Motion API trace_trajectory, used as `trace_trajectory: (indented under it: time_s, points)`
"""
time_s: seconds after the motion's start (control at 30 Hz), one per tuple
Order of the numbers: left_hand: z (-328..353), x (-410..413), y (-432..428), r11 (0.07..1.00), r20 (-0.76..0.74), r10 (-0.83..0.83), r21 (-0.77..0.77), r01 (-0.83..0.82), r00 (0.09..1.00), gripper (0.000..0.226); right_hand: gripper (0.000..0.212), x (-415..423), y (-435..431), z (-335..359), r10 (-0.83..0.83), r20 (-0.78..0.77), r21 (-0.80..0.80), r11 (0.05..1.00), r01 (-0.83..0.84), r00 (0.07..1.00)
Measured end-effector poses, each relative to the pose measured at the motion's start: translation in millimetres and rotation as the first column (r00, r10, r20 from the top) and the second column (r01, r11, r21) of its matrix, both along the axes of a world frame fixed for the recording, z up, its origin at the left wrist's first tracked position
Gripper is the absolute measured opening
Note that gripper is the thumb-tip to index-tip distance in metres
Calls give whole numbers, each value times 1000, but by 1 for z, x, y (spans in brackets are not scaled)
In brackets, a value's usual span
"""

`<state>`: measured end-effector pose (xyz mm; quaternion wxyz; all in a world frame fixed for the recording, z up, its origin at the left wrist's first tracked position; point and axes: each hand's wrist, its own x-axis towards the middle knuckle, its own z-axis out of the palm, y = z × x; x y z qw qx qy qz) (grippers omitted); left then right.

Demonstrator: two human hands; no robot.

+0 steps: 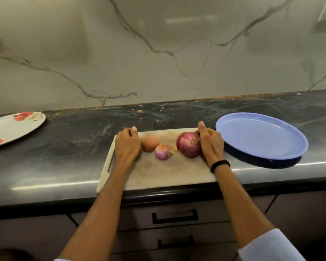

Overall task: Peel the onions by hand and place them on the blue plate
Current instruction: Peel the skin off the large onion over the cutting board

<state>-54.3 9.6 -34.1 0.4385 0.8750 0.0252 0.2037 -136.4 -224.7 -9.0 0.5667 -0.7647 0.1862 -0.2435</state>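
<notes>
Now | big onion (189,147) sideways, root nearward | right hand (212,145) seemingly cupping | left hand (127,146) unclear

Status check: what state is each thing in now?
large red onion: skin on, on cutting board.
small purple onion: skin on, on cutting board.
brown onion: skin on, on cutting board.
blue plate: empty.
patterned plate: visible part bare.
left hand: gripping cutting board's far edge.
right hand: against large red onion, grip unclear.

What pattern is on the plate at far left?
The plate is white with red blotches; head view.
</notes>
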Motion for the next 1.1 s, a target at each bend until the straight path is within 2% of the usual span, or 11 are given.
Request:
trace_trajectory:
  time_s: [0.1,0.23,0.43,0.77,0.93,1.1]
  points:
    - [-1,-4,1,996,10,-7,84,7,1000,43,49,-3,1,0,18,-7,-27,999,-18,1000]
    - [-4,-3,2,989,30,-17,144,12,999,42,43,0,-1,-4,1,15,17,1000,-2,1000]
    - [-4,0,3,993,43,-10,117,5,999,42,43,5,-5,-7,-6,24,-32,999,7,1000]
    - [-3,2,8,999,-7,23,-38,-23,1000,45,45,4,-4,-7,16,11,-17,1000,-16,1000]
    - [1,-2,5,997,48,-8,-78,12,999,59,51,4,-7,-9,137,35,26,990,-138,990]
    - [-2,-2,8,998,76,-46,-42,50,996,64,40,1,-7,-11,329,70,-72,943,-325,942]
